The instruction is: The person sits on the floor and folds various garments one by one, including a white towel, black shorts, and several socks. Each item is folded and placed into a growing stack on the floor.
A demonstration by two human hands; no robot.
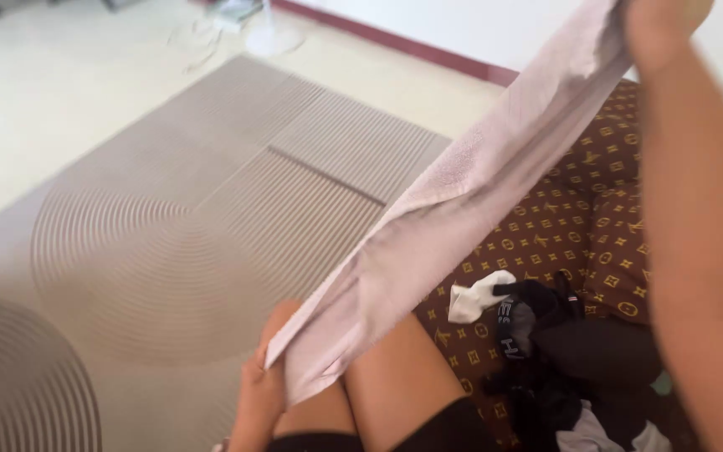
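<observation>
Holding one towel, pale pink, stretched taut on a slant between my hands above my knees. Left hand is pinched shut on its low corner; right hand grips the high end, its fingers cut off at the frame's top. I judge it light, soft, limp; best taken at the corners. Nearby: patterned brown cushion, dark clothes, white sock, ribbed rug.

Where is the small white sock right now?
In the head view the white sock lies right of centre on the brown patterned cover, just beside the dark clothes pile, below the stretched pale towel.
</observation>
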